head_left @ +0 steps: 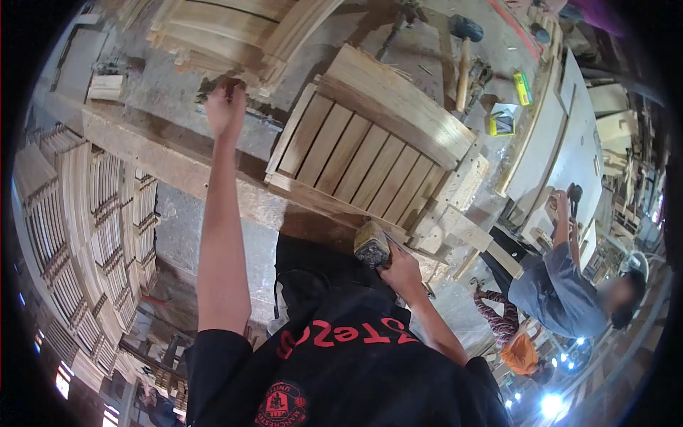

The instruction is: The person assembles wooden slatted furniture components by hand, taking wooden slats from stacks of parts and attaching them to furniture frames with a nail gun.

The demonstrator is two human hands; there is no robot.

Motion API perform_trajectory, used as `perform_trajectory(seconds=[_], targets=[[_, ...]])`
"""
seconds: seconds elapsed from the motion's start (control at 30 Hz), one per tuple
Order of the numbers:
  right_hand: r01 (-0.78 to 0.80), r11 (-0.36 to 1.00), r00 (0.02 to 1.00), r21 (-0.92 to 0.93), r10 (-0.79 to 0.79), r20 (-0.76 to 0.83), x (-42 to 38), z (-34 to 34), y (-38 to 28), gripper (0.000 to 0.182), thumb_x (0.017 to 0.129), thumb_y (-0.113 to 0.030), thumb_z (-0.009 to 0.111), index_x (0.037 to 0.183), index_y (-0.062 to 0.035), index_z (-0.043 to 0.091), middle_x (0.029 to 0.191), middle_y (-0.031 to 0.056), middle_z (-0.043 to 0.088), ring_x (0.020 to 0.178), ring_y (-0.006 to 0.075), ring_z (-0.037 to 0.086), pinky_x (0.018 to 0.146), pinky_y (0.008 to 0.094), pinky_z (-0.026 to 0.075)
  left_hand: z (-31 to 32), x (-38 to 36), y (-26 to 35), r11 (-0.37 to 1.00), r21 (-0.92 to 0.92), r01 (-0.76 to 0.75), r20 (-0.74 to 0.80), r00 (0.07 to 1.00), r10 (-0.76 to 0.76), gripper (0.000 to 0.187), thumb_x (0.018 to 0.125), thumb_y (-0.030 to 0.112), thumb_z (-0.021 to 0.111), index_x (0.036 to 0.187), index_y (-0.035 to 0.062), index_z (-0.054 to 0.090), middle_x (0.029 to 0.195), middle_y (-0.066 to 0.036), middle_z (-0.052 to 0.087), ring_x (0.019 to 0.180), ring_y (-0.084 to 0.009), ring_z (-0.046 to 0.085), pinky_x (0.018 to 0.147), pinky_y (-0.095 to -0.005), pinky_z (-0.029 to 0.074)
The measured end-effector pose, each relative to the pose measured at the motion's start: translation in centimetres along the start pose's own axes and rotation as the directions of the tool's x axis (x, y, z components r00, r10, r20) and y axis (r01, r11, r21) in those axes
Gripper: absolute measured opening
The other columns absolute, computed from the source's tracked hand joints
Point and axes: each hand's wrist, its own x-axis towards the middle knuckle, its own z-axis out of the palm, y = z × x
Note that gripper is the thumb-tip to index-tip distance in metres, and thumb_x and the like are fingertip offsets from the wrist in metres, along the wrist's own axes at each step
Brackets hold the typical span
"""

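Note:
My left hand [226,110] reaches far across the bench, its fingers closed at a small dark clump beside the stacked slats. What they hold is not clear. My right hand [401,272], close to my body, is wrapped round what looks like a mallet [372,245] with a worn, blocky, yellowish and dark head; its handle is mostly hidden. Between the hands lies a slatted wooden panel [363,164] framed by rails, with a wide board [395,107] along its far side. The mallet head is by the panel's near rail.
Stacked slats [220,32] lie at the far left of the bench. A black-headed mallet [464,67], a yellow box [523,88] and an open small box [502,121] lie to the right. Slatted panels [78,228] are piled at left. A co-worker [558,288] works at right.

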Motion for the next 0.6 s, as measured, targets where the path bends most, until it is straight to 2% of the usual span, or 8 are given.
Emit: perform_trajectory(seconds=[0.03,0.17,0.23,0.33,0.43,0.53,0.57,0.6], targets=[[-0.068,0.998,0.996,-0.005,0.068,0.062,-0.3,-0.5,0.4,0.070,0.068,-0.027,0.075,0.128,-0.0022,0.047,0.100,0.0259,0.065,0.093,0.0424,0.062,0.083,0.0467,0.051,0.0,0.1,0.0,0.999,-0.007,-0.040,0.005,0.999,0.040,0.018,0.083,0.015,0.056,0.090,0.0036,0.068,0.066,-0.009,0.062,0.059,-0.0153,0.060,0.058,-0.0313,0.047],[-0.026,0.999,0.998,-0.033,0.028,0.052,-0.6,0.1,3.1,0.070,0.067,-0.025,0.073,0.128,-0.0039,0.046,0.095,0.0250,0.065,0.087,0.0426,0.063,0.077,0.0476,0.052,0.1,0.0,-0.2,0.990,-0.141,0.007,0.026,1.000,-0.004,0.015,0.085,0.012,0.054,0.089,0.0027,0.065,0.062,-0.005,0.057,0.055,-0.0114,0.051,0.053,-0.0286,0.042],[-0.056,0.998,0.994,-0.033,0.059,0.087,-0.3,-0.3,2.8,0.068,0.067,-0.022,0.070,0.129,-0.0072,0.047,0.092,0.0230,0.066,0.085,0.0416,0.063,0.075,0.0487,0.051,0.0,0.0,-0.6,0.994,-0.109,0.019,0.038,0.999,-0.015,0.015,0.085,0.012,0.054,0.088,0.0022,0.065,0.062,-0.004,0.056,0.054,-0.0112,0.050,0.052,-0.0283,0.041],[-0.058,0.997,0.992,-0.050,0.063,0.110,-0.4,-1.0,2.0,0.067,0.066,-0.020,0.070,0.128,-0.0065,0.048,0.086,0.0225,0.066,0.080,0.0418,0.064,0.072,0.0487,0.052,0.0,0.0,-0.4,0.994,-0.112,0.002,0.043,0.999,0.002,0.015,0.085,0.011,0.054,0.088,0.0009,0.065,0.061,-0.003,0.055,0.054,-0.0107,0.049,0.051,-0.0283,0.040],[-0.118,0.993,0.992,-0.002,0.118,0.051,-1.5,-0.8,3.3,0.065,0.066,-0.020,0.070,0.127,-0.0071,0.050,0.083,0.0217,0.066,0.076,0.0418,0.064,0.070,0.0485,0.052,0.1,-0.1,-0.4,0.987,-0.158,-0.003,0.021,1.000,0.006,0.013,0.089,0.013,0.053,0.083,0.0029,0.061,0.063,0.002,0.051,0.057,-0.0075,0.045,0.051,-0.0252,0.036],[-0.103,0.993,0.995,0.054,0.104,-0.006,-3.2,-0.3,6.4,0.061,0.066,-0.022,0.070,0.121,-0.0071,0.050,0.091,0.0256,0.065,0.083,0.0429,0.064,0.073,0.0491,0.052,0.3,-0.1,-0.6,0.983,-0.176,-0.044,-0.013,0.999,0.043,0.014,0.090,0.012,0.052,0.081,0.0039,0.058,0.064,0.003,0.049,0.058,-0.0059,0.043,0.050,-0.0239,0.034],[-0.039,0.995,0.991,0.095,0.051,-0.122,-3.6,0.4,7.8,0.057,0.066,-0.022,0.069,0.118,-0.0076,0.052,0.081,0.0241,0.065,0.076,0.0425,0.064,0.068,0.0496,0.053,0.4,0.0,-0.8,0.982,-0.178,-0.067,-0.025,0.998,0.064,0.013,0.089,0.011,0.051,0.080,0.0038,0.058,0.064,0.003,0.049,0.058,-0.0058,0.043,0.050,-0.0240,0.034],[-0.056,0.996,0.992,0.066,0.064,-0.112,-3.7,0.4,8.6,0.056,0.067,-0.023,0.069,0.118,-0.0080,0.052,0.078,0.0234,0.065,0.074,0.0422,0.064,0.066,0.0497,0.052,0.5,0.0,-1.0,0.984,-0.161,-0.078,-0.030,0.997,0.074,0.013,0.089,0.010,0.051,0.081,0.0036,0.058,0.064,0.003,0.050,0.058,-0.0058,0.043,0.050,-0.0239,0.034]])
